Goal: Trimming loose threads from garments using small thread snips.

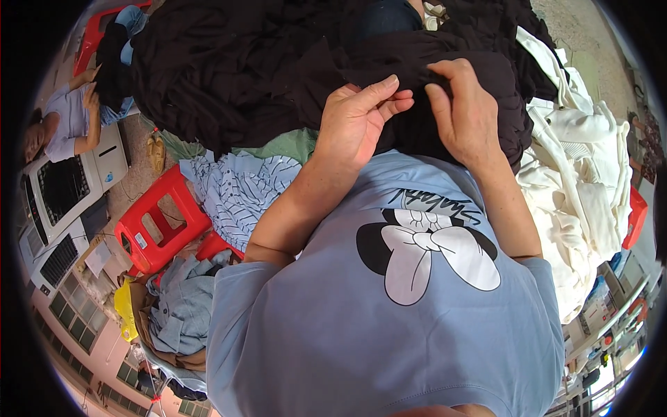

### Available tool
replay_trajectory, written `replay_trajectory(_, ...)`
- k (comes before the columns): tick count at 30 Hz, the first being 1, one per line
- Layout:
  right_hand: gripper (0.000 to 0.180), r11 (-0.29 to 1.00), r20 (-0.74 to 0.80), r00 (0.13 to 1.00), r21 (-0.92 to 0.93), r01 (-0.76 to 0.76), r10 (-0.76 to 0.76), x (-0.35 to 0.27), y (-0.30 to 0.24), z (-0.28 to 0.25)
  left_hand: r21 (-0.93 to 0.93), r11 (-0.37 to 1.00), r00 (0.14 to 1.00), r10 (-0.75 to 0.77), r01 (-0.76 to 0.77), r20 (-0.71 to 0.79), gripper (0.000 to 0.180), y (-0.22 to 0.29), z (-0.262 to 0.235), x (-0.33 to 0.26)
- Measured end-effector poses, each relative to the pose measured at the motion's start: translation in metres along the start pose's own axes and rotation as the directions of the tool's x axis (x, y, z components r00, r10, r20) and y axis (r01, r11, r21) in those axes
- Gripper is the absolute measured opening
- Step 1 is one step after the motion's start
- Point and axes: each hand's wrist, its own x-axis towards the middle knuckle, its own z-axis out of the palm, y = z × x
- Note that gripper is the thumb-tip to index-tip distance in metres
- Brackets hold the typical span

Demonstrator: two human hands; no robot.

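Note:
Both hands are raised in front of my chest, over a large heap of black cloth (222, 76). My left hand (351, 128) has its palm turned inward. Its thumb and fingertips are drawn together in a pinch, and whatever may be between them is too small or dark to make out. Just to its right, my right hand (467, 115) is curled, with thumb and forefinger bent toward the left fingertips. Dark cloth lies behind those tips, so what they hold, if anything, does not show. A small gap separates the hands.
White garments (577, 187) are piled at my right. To my left are a striped blue-white garment (243, 187), a red plastic stool (163, 222) and a container of grey-blue clothes (184, 306). Another person (69, 121) sits at far left beside a white machine (69, 187).

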Motion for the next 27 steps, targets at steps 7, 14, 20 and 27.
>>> replay_trajectory(7,0.025,0.981,-0.026,0.993,-0.156,0.113,-0.118,-0.002,-0.005,0.010,-0.070,0.998,0.997,0.004,0.001,0.075,0.019,-0.004,0.002,0.000)
replay_trajectory(14,0.024,0.955,-0.076,0.980,-0.249,0.159,-0.182,-0.001,-0.003,0.015,-0.043,0.999,0.998,-0.016,0.019,0.068,0.019,-0.005,0.001,0.002)
replay_trajectory(20,0.024,0.944,-0.093,0.969,-0.263,0.198,-0.229,-0.002,0.002,0.017,-0.033,0.999,0.999,-0.036,0.036,0.001,0.015,-0.008,-0.001,0.005)
replay_trajectory(27,0.024,0.931,-0.093,0.953,-0.258,0.258,-0.290,-0.004,0.007,0.014,-0.035,0.998,0.999,-0.043,0.044,0.021,0.014,-0.009,-0.004,0.006)
